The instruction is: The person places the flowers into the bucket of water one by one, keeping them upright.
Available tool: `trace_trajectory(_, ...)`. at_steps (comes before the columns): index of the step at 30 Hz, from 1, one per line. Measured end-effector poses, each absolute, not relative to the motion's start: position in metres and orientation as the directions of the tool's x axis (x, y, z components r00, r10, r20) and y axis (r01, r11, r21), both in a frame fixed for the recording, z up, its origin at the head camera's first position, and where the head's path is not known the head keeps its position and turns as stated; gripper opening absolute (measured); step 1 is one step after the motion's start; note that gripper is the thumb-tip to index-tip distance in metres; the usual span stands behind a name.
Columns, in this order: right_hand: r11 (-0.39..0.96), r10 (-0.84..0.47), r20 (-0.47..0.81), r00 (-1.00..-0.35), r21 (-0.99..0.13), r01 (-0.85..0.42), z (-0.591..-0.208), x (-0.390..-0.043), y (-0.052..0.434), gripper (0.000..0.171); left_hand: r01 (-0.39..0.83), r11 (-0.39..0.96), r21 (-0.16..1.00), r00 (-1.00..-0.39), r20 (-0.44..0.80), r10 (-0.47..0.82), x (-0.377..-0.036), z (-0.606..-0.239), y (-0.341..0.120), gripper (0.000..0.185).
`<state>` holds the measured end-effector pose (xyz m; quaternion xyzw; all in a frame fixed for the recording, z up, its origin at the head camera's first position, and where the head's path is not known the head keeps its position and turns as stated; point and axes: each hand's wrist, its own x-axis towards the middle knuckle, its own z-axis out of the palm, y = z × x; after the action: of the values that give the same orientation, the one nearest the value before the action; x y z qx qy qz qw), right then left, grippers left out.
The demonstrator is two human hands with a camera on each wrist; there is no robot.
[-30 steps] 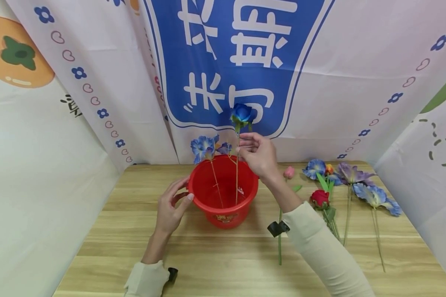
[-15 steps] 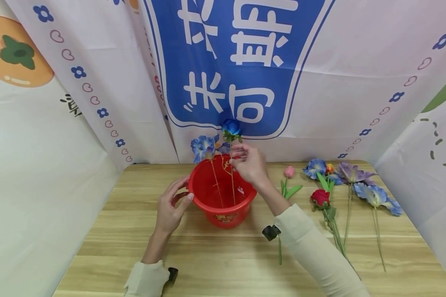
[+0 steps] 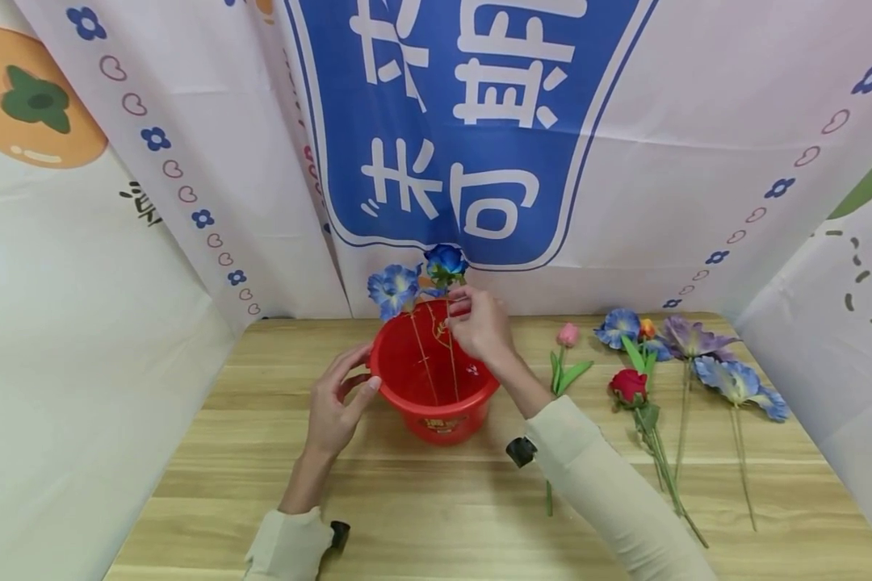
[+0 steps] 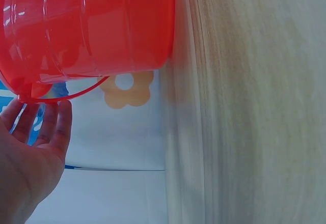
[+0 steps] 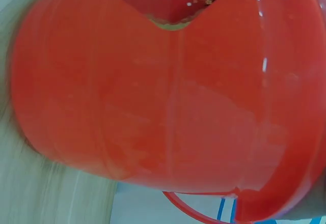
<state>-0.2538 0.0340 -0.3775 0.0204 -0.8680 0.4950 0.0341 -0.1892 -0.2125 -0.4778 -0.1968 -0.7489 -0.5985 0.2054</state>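
Note:
A red plastic bucket (image 3: 407, 379) stands on the wooden table (image 3: 436, 500). My right hand (image 3: 475, 323) pinches the stem of a blue rose (image 3: 445, 261) over the bucket, its stem reaching down inside. A blue morning-glory flower (image 3: 392, 288) also stands in the bucket. My left hand (image 3: 337, 399) rests against the bucket's left rim with relaxed fingers. The left wrist view shows the bucket (image 4: 86, 30) and my left fingers (image 4: 48, 124) beside its handle. The bucket's wall (image 5: 168, 91) fills the right wrist view, where my right hand is not seen.
Loose flowers lie on the table's right side: a pink bud (image 3: 568, 335), a red rose (image 3: 627, 386), and blue and purple blooms (image 3: 734, 383) with long stems. Printed cloth walls (image 3: 480, 121) close in the back and both sides.
My right hand has lowered the blue rose into the bucket and shifted it slightly left. The left hand has stayed at the bucket's rim.

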Motion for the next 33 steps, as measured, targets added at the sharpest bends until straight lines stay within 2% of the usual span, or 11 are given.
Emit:
trace_trajectory(14,0.473,-0.055,0.031,-0.998,-0.879,-0.053,-0.371,-0.245,0.049,0.035,0.551,0.201,0.81,-0.832,0.553,0.05,-0.189,-0.476,-0.212,0.05)
trace_trajectory(19,0.408,-0.091,0.033,-0.995,-0.91,-0.067,-0.369,-0.238,0.062,0.038,0.537,0.205,0.819,-0.841,0.54,0.044,-0.19,-0.476,-0.212,0.051)
trace_trajectory(33,0.221,-0.085,0.015,-0.996,-0.975,-0.034,-0.367,-0.224,0.104,0.044,0.534,0.203,0.821,-0.842,0.537,0.047,-0.19,-0.477,-0.212,0.051)
